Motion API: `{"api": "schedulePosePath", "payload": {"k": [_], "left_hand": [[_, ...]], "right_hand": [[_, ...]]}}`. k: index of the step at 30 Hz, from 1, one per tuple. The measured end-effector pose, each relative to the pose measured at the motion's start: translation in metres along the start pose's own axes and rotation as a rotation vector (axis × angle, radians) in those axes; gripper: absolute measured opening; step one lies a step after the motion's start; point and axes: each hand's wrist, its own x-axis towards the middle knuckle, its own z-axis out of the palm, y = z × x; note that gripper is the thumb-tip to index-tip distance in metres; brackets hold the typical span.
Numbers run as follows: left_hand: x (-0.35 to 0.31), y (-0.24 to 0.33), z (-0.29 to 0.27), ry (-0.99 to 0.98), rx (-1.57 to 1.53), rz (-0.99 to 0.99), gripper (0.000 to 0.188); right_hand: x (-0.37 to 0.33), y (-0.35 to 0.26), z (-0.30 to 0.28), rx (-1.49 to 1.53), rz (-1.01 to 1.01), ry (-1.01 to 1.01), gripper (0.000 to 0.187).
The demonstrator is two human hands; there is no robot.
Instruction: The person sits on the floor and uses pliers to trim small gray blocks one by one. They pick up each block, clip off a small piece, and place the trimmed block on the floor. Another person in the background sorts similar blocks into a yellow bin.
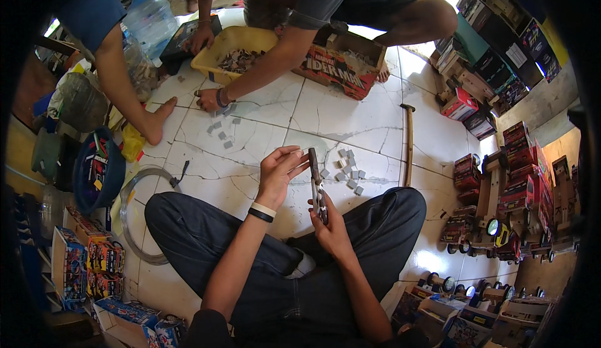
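Observation:
In front of me, my right hand [330,228] grips a pair of dark pliers [313,182] by the handles, with the head pointing up. My left hand [279,174] is beside the pliers' head, fingers bent together toward it. Whatever lies between those fingertips is too small or hidden to make out. Just beyond the pliers, several small grey blocks [348,168] lie scattered on the cracked white tile floor [250,141]. A smaller group of grey blocks [223,134] lies farther left, near a co-worker's hand [210,100].
A hammer [408,141] lies at the right. Toy trucks [519,179] are stacked along the right side. A coil of wire [128,223] and a blue basin [97,169] are at left. Beyond are a yellow tub [206,60] and a printed box [338,72], beside a crouching co-worker.

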Motion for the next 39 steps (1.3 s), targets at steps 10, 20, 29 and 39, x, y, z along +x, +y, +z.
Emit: {"api": "schedulePosePath", "payload": {"k": [10, 20, 29, 39], "left_hand": [[0.005, 0.005, 0.002, 0.01, 0.066, 0.022, 0.021], [0.004, 0.003, 0.0, -0.034, 0.078, 0.02, 0.027], [0.003, -0.005, 0.009, 0.027, 0.27, 0.442, 0.017], [-0.001, -0.003, 0.008, 0.14, 0.732, 0.551, 0.016]], "right_hand": [[0.005, -0.004, -0.001, -0.166, -0.153, 0.055, 0.061], [0.004, -0.023, -0.003, -0.078, 0.012, -0.01, 0.06], [-0.001, -0.05, 0.007, -0.088, 0.069, -0.021, 0.078], [-0.002, -0.052, 0.011, -0.632, -0.065, 0.081, 0.09]]}}
